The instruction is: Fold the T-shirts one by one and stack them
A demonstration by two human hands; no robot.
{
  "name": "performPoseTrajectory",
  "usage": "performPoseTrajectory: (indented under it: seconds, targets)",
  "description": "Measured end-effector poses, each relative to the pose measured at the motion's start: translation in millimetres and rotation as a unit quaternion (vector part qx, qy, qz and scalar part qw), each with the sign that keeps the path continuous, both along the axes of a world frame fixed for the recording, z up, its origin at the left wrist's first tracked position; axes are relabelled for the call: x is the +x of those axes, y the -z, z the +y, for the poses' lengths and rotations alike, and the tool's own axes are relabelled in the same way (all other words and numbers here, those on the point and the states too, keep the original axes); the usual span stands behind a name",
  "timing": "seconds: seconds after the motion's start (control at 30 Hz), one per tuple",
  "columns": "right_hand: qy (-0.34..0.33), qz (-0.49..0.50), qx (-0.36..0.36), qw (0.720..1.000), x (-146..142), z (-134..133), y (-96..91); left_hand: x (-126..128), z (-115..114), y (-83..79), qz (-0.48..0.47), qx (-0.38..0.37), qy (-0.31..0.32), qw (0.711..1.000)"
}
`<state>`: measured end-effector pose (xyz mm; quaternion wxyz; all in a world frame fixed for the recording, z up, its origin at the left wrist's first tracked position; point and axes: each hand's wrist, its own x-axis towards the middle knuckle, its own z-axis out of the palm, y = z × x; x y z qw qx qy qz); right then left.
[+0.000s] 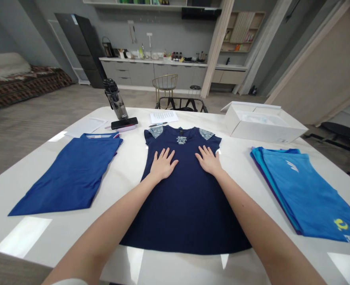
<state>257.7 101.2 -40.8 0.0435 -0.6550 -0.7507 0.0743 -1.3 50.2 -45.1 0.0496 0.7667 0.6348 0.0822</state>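
A dark navy top (186, 198) with patterned shoulders lies spread flat in the middle of the white table (133, 158), collar away from me. My left hand (163, 163) rests palm down on its upper chest, fingers spread. My right hand (208, 160) lies flat beside it on the same cloth, fingers also stretched out. Neither hand holds anything.
A folded royal-blue shirt (73, 174) lies to the left, a stack of light-blue shirts (305, 194) to the right. At the far side are an open white box (261, 122), a water bottle (115, 101), a phone (124, 123), papers (163, 116) and a pen. A chair (180, 103) stands beyond the table.
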Motion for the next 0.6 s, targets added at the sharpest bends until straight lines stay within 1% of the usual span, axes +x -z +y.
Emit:
performPoseTrajectory:
  seconds: [0.2,0.3,0.37,0.43,0.5,0.53,0.6]
  targets:
    - [0.069,0.040,0.003,0.997,38.8,63.6,-1.6,1.2,-1.7,-1.3,-0.001,0.009,0.001,1.000]
    - [0.110,0.073,0.006,0.991,55.9,94.7,-0.2,3.1,2.7,-8.0,0.004,0.021,0.000,1.000]
    - [0.127,0.083,0.010,0.988,66.1,111.7,2.0,6.2,11.2,-14.2,0.011,0.037,-0.006,0.999]
    - [0.137,0.085,0.024,0.987,75.5,124.7,3.8,11.4,25.9,-20.1,0.020,0.053,-0.020,0.998]
    - [0.151,0.082,0.040,0.984,84.3,133.9,3.8,18.7,47.7,-24.8,0.023,0.067,-0.026,0.997]
    - [0.162,0.082,0.045,0.982,88.5,137.1,3.1,23.2,61.4,-26.6,0.019,0.072,-0.018,0.997]
    - [0.192,0.089,0.042,0.976,96.0,141.2,0.4,34.0,93.7,-29.6,-0.006,0.076,0.020,0.997]
